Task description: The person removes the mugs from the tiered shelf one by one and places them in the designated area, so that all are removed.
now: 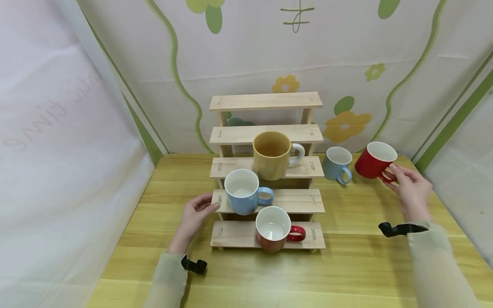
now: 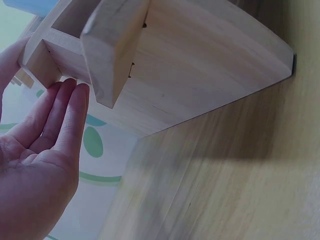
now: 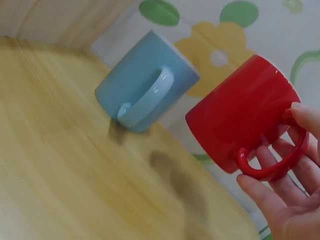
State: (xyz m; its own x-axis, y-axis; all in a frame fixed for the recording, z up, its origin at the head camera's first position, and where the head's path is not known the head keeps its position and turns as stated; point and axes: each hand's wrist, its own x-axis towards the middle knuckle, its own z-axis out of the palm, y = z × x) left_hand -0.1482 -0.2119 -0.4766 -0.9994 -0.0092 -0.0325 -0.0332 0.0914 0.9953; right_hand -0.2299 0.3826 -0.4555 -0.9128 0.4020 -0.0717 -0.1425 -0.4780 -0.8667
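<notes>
My right hand (image 1: 413, 190) pinches the handle of a red mug (image 3: 242, 112) with a white inside. That mug is held just above the table, its shadow apart from it in the right wrist view. Left of it a light blue mug (image 1: 336, 164) stands on the table. At the left end of the wooden stepped shelf (image 1: 265, 101), my left hand (image 1: 195, 214) grips a lower step, thumb on top and fingers at its back edge. The shelf bears a yellow mug (image 1: 271, 158) with a white handle, a blue mug (image 1: 242, 194) and a white-lined mug with a red handle (image 1: 296, 233).
The wood-grain table (image 1: 346, 265) extends around the shelf. A white cloth backdrop (image 1: 250, 55) with flowers and green vines hangs right behind, and cloth walls close off both sides. Both wrists wear black straps with small cameras.
</notes>
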